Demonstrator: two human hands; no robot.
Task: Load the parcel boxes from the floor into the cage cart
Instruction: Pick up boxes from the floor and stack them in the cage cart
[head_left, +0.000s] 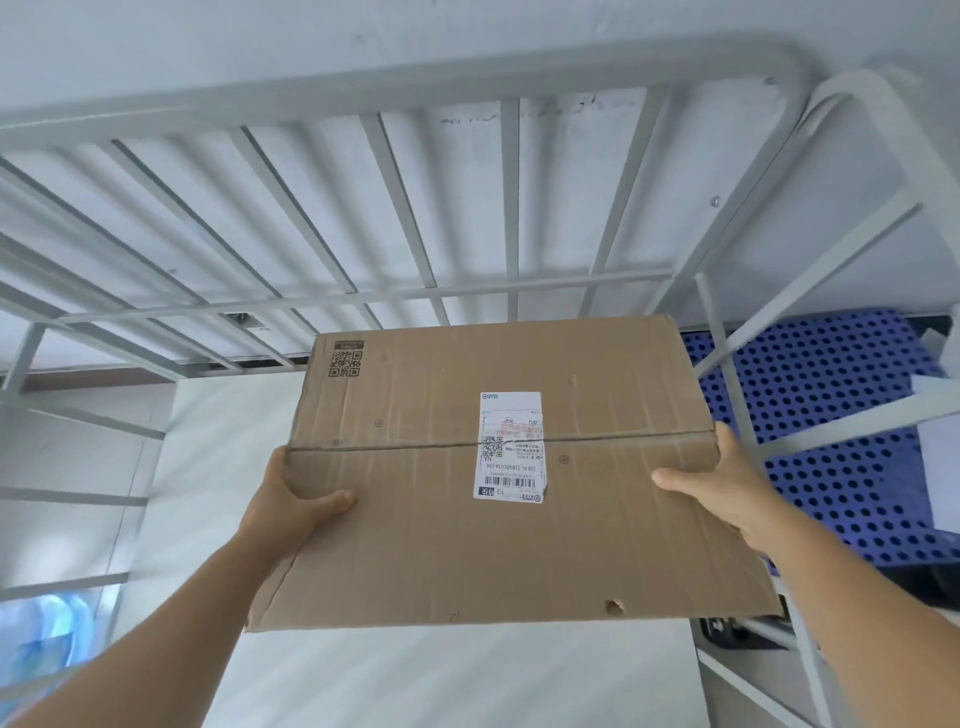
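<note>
White barred cage cart (467, 208) filling view ahead, bars rising behind and on both sides. Blue perforated panel (831, 415) lying beyond right bars. Flat cardboard parcel box (493, 545) hanging in air inside cart opening, tilting, shipping label (511, 447) on top. Left hand (291, 504) gripping left edge, right hand (727, 483) gripping right edge, thumbs pressing on top. Risk, as judgement: edge-only grip slipping, soft creased cardboard buckling, far corner catching bars.

Both bare arms stretched forward; left hand (291, 501) and right hand (727, 480) clamped inward (thumbs on top), gripping.
</note>
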